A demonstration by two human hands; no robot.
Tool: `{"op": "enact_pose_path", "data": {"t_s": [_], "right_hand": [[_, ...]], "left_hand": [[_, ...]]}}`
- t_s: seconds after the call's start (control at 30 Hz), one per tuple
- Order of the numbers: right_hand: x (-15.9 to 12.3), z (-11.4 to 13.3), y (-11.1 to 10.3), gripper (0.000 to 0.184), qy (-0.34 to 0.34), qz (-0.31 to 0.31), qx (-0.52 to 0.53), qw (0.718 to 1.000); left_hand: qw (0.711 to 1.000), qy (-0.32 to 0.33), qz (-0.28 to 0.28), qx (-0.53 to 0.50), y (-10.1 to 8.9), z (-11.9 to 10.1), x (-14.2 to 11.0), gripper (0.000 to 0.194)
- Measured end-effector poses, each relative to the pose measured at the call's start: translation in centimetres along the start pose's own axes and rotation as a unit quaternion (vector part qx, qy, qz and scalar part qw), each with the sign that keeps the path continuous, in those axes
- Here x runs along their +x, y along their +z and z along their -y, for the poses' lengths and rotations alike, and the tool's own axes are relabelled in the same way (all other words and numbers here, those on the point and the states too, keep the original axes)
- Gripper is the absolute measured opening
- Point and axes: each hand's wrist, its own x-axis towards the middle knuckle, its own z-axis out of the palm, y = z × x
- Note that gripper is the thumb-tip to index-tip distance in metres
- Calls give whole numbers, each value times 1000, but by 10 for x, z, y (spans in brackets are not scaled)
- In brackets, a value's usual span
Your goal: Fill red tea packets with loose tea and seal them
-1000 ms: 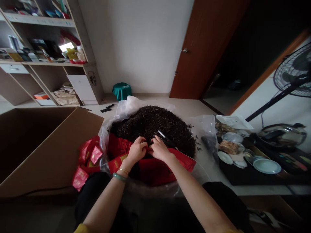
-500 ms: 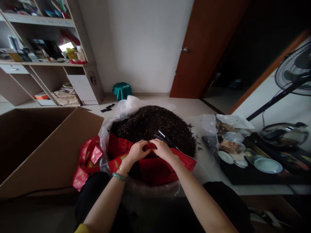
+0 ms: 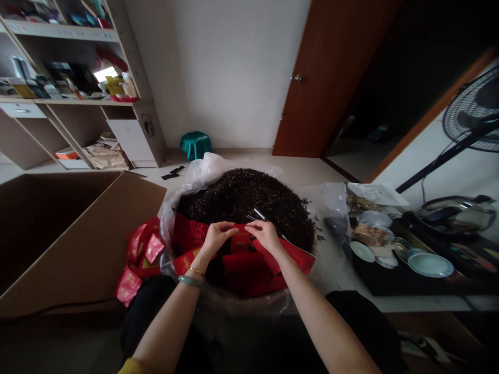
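Between my left hand (image 3: 218,236) and my right hand (image 3: 263,234) a small red packet (image 3: 240,242) hangs upright. Fingers and thumbs of both hands pinch its top edge, one at each corner. Behind it lies a heap of dark loose leaves (image 3: 249,189), which look like tea, in a round container lined with clear plastic (image 3: 210,164). Rows of red packets (image 3: 189,229) stand on the near left of the heap, and more red packets (image 3: 298,258) fan out below my right wrist. Just beyond my right hand, a dark tool with a pale tip (image 3: 259,214) rests on the leaves, partly hidden.
To the left stands an open cardboard box (image 3: 97,239), with shiny filled red packets (image 3: 130,283) beside it. At right, a low table holds a black tray (image 3: 374,283) with bowls, plastic bags and a glass kettle (image 3: 454,215). A fan (image 3: 473,111) stands behind.
My hands have spread slightly apart along the packet's top edge. The packet, earlier curled and mostly covered by my fingers, now hangs flat with its front showing.
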Motion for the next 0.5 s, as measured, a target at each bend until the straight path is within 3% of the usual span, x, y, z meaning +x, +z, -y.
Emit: {"op": "enact_pose_path", "data": {"t_s": [0.1,0.23,0.4,0.5], "right_hand": [[0,2,0,26,10,26,29,999],[0,7,4,19,-29,31,14,999],[4,8,7,16,-41,3,29,999],[5,8,9,14,-65,-11,26,997]], "left_hand": [[1000,-10,-7,-23,-1,-1,0,31],[999,8,6,-44,2,-7,-4,32],[993,-12,87,-83,9,-14,-11,42],[990,-49,102,-82,13,-14,-14,46]]}}
